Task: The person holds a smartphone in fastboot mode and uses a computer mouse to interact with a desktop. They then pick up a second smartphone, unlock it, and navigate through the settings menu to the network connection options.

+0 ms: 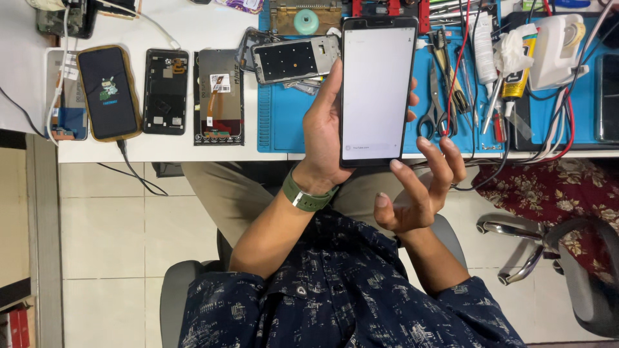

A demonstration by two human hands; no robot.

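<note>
Smartphone with a lit, nearly blank white screen, held upright above the near edge of the worktop, its top over the blue mat and its bottom over the person's lap; left hand grips it from the left side, thumb along the left edge, fingers wrapped behind and showing at the right edge; a green wristband sits on that wrist; right hand hovers just below and right of the phone's lower corner, palm up, fingers loosely curled and open, holding nothing, fingertips near but apparently not touching the case. Left of the held phone, on the mat, lies a bare phone frame; further left on the white worktop lie a detached display panel, an opened phone back housing and a phone in a tan case with a cable attached; right of the held phone, scissors, pliers, a glue tube and red and black leads crowd the mat; a swivel chair with floral cloth stands at right on the tiled floor.
</note>
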